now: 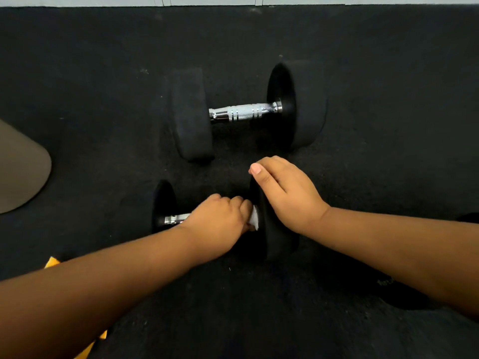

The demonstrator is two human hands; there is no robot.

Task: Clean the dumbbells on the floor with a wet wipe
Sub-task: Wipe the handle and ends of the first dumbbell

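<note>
a: what is seen around the work, from left to right?

b: a grey-brown rounded shape (pixel 20 169) is seen at the left edge, and a yellow scrap (pixel 51 262) low on the left beside the left forearm. black rubber floor (pixel 388 125) is laid throughout, with a pale wall strip (pixel 207 0) at the top. a far dumbbell (pixel 246 112) is set beyond the hands, apart from them; nothing is placed between it and the near one.

a: how is the near dumbbell (pixel 274 229) laid?

b: its long axis is run left to right, like the far one's, with one black head at each end and a chrome bar (pixel 176 218) between. most of the bar is hidden by the left hand (pixel 217 221).

a: and the grip of each hand?

b: the left hand's fingers are curled over the bar, and a white wet wipe (pixel 254 220) is pinched under them, pressed against the inner face of the right head. the right hand (pixel 287 193) is laid over the top of that head, fingers bent round its rim, thumb stretched along the near edge.

a: where is the wipe relative to the grip?

b: it is shown just at the left fingertips, between them and the right head.
</note>
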